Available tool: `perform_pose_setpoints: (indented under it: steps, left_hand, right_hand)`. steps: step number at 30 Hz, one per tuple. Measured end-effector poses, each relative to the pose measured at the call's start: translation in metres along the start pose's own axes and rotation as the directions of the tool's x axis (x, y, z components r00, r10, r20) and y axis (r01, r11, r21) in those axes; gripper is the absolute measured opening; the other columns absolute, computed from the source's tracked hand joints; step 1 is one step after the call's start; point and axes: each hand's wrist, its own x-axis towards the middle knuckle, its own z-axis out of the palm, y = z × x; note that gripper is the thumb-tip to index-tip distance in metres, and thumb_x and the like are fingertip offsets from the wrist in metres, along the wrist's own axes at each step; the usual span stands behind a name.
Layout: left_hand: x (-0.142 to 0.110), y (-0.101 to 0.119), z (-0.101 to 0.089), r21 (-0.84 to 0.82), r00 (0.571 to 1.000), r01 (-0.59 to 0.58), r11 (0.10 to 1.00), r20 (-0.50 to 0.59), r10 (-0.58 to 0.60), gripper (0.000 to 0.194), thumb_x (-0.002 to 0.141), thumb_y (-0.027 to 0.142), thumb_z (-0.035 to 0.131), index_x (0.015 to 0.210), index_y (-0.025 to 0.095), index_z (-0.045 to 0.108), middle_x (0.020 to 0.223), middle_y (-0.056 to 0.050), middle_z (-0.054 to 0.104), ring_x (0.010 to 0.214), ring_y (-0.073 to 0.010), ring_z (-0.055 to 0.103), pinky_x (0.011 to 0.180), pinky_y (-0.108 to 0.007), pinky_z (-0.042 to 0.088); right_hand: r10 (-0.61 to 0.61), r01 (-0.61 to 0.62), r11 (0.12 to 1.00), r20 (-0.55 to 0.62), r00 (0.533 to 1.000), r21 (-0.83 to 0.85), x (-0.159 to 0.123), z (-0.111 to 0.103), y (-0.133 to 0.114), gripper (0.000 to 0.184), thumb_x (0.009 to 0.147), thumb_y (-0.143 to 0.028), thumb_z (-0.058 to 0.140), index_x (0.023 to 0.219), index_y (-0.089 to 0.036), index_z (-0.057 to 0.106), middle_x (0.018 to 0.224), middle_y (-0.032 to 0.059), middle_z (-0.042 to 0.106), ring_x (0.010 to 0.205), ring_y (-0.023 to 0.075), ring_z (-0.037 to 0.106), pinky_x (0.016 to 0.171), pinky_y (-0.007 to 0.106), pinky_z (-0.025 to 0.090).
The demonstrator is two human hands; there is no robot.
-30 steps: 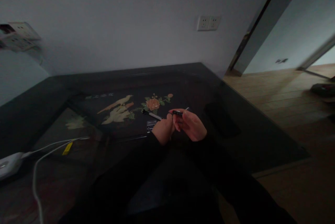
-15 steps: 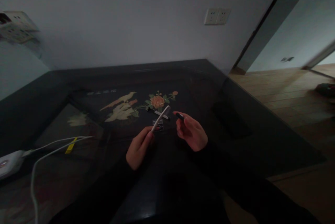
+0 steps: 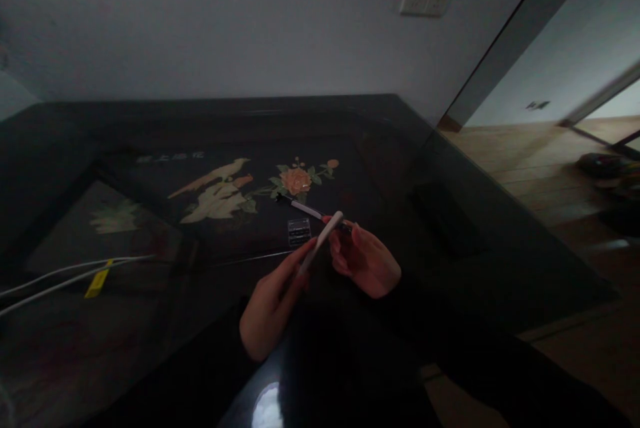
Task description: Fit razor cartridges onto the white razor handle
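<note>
Over the dark table (image 3: 525,275), the left hand (image 3: 270,305) grips a white stick (image 3: 325,236) whose tip partly covers the small dark piece (image 3: 347,229) pinched in the right hand (image 3: 367,260), a black-and-white pen (image 3: 306,209) and case (image 3: 299,233) lying just beyond, a yellow tag (image 3: 99,281) well leftward.

Long black left sleeve (image 3: 200,365), matching long black right sleeve (image 3: 450,331), both plain and dark in the dim light, finer details too dark to make out, bare left hand (image 3: 267,315), bare right hand (image 3: 370,265)
</note>
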Motion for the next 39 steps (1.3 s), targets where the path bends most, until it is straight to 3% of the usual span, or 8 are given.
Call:
perform_pose_setpoints:
  steps: [4, 10, 26, 32, 39]
  left_hand:
    - [0.0001, 0.0007, -0.0006, 0.027, 1.000, -0.014, 1.000, -0.020, 0.015, 0.048, 0.091, 0.031, 0.040, 0.138, 0.019, 0.044, 0.103, -0.006, 0.069, 0.090, -0.0184, 0.065, 0.083, -0.029, 0.051]
    - [0.0006, -0.0041, 0.0002, 0.061, 0.998, -0.045, 0.997, -0.031, 0.047, 0.048, 0.092, 0.030, 0.040, 0.139, 0.021, 0.043, 0.135, -0.005, 0.054, 0.120, -0.0199, 0.054, 0.102, -0.032, 0.042]
    - [-0.0014, -0.0065, 0.0020, 0.092, 0.996, -0.088, 0.992, -0.011, 0.089, 0.048, 0.092, 0.030, 0.039, 0.139, 0.021, 0.042, 0.138, -0.006, 0.051, 0.123, -0.0197, 0.052, 0.102, -0.032, 0.042]
    - [-0.0014, -0.0076, 0.0028, 0.054, 0.998, -0.060, 0.997, -0.012, 0.061, 0.048, 0.093, 0.030, 0.040, 0.140, 0.021, 0.040, 0.138, -0.004, 0.052, 0.124, -0.0185, 0.051, 0.104, -0.031, 0.041]
    - [-0.0042, -0.0084, 0.0053, 0.028, 0.996, -0.094, 0.995, -0.002, 0.094, 0.048, 0.094, 0.026, 0.040, 0.141, 0.024, 0.038, 0.143, -0.002, 0.046, 0.129, -0.0168, 0.045, 0.106, -0.030, 0.038]
  right_hand:
    - [-0.007, 0.006, 1.000, -0.021, 1.000, -0.009, 0.0000, -0.0006, 0.0002, 0.034, 0.077, -0.046, 0.066, 0.096, -0.018, 0.063, 0.070, -0.0025, 0.049, 0.050, 0.0064, 0.040, 0.042, 0.020, 0.028]
    - [0.009, -0.009, 1.000, -0.029, 1.000, 0.001, 0.0003, -0.0012, 0.0005, 0.036, 0.072, -0.044, 0.071, 0.097, -0.020, 0.063, 0.068, -0.0035, 0.049, 0.050, 0.0066, 0.039, 0.043, 0.020, 0.026]
    - [-0.047, 0.039, 0.994, -0.073, 0.996, -0.102, 0.0014, -0.0058, -0.0004, 0.042, 0.061, -0.041, 0.080, 0.091, -0.016, 0.065, 0.061, -0.0044, 0.050, 0.046, 0.0057, 0.038, 0.043, 0.022, 0.026]
    - [-0.110, 0.101, 0.989, -0.084, 0.990, -0.108, 0.0022, -0.0051, 0.0018, 0.042, 0.065, -0.045, 0.076, 0.093, -0.016, 0.064, 0.061, -0.0042, 0.049, 0.046, 0.0063, 0.038, 0.044, 0.024, 0.026]
    - [-0.101, 0.095, 0.994, -0.106, 0.989, -0.061, 0.0024, -0.0039, 0.0082, 0.043, 0.066, -0.047, 0.075, 0.093, -0.016, 0.066, 0.058, -0.0048, 0.048, 0.044, 0.0051, 0.035, 0.043, 0.023, 0.023]
